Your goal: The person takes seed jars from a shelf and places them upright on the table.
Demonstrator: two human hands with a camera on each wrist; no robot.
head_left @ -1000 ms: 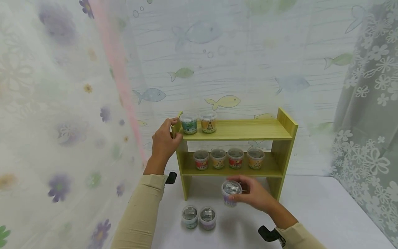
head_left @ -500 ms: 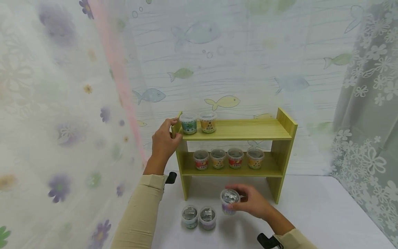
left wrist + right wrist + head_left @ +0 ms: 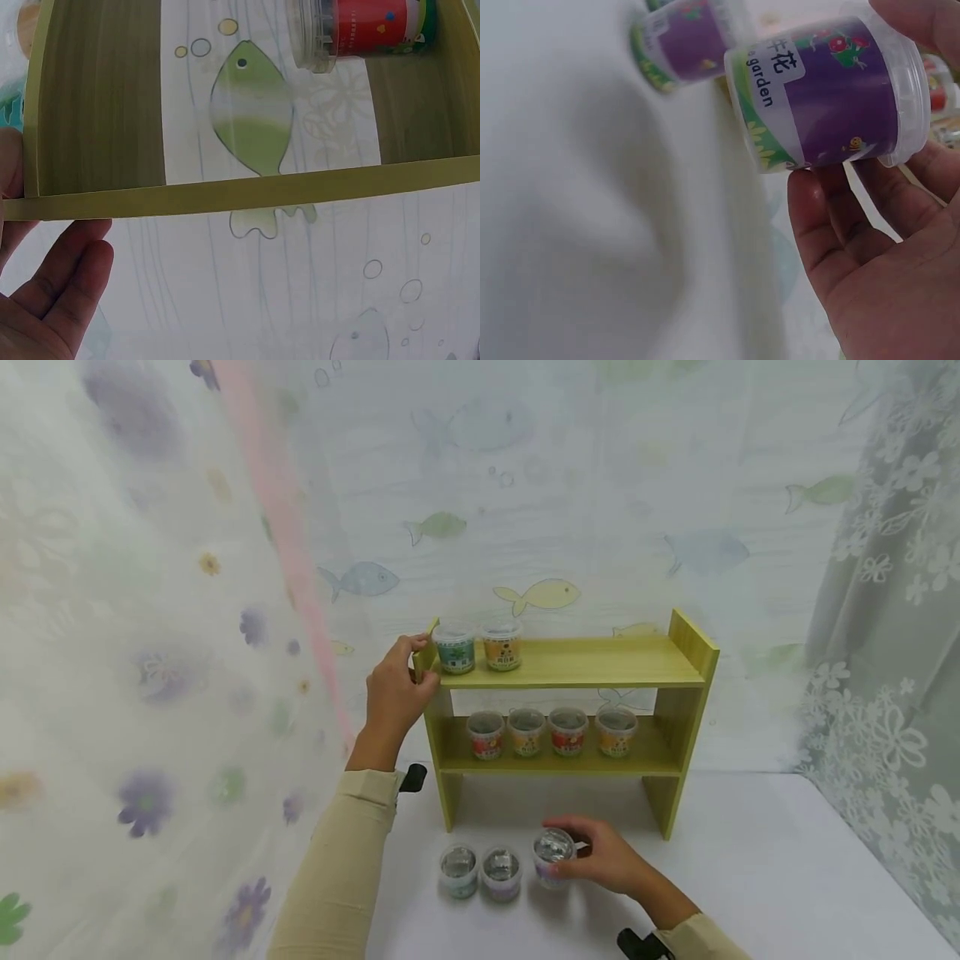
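Observation:
My right hand (image 3: 606, 857) holds a clear plastic cup (image 3: 832, 94) with a purple label and a silvery top, thumb on one side and fingers on the other. It is low over the white table, just right of two similar cups: a purple-labelled one (image 3: 501, 874) and a green-labelled one (image 3: 458, 872). My left hand (image 3: 396, 687) grips the left side panel of a yellow-green wooden shelf (image 3: 600, 662) at its upper corner. In the left wrist view, fingers (image 3: 79, 289) and thumb lie on either side of the panel edge.
On the upper shelf stand a green-labelled cup (image 3: 455, 648) and a yellow-labelled cup (image 3: 502, 647). Several red- and yellow-labelled cups (image 3: 567, 732) line the middle shelf. A fish-printed curtain (image 3: 525, 493) hangs behind; the white table (image 3: 757, 860) extends to the right.
My right hand has brought the purple-labelled cup down and slightly left, from in front of the shelf toward the two cups on the table. My left hand keeps its hold on the shelf.

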